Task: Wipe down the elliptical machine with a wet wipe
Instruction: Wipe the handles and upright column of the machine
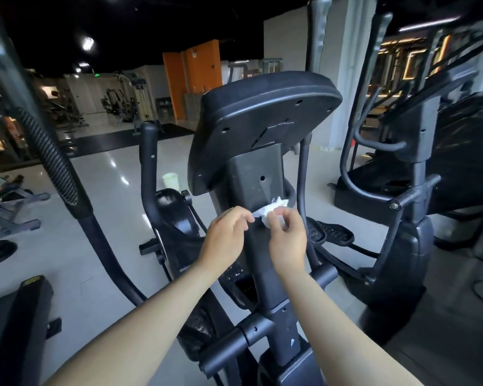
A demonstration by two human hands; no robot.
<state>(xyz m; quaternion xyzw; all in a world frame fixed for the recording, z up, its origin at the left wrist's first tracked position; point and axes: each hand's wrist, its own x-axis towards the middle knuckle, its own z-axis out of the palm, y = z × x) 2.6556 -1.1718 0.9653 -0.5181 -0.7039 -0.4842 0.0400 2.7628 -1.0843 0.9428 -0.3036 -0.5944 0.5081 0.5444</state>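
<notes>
The black elliptical machine (262, 112) fills the middle of the view, seen from behind its console, with its upright post (258, 174) running down between my arms. A crumpled white wet wipe (271, 211) hangs just in front of the post, below the console. My left hand (226, 235) pinches the wipe's left corner between thumb and fingers. My right hand (287, 238) grips the bunched right part of the wipe. Both hands are held close together in front of the post.
A moving handlebar with a ribbed grip (50, 157) arcs down at the left. A second elliptical (413, 190) stands close on the right. A pale cup (170, 181) sits behind the console. Weight benches (9, 207) line the far left on a glossy grey floor (101, 174).
</notes>
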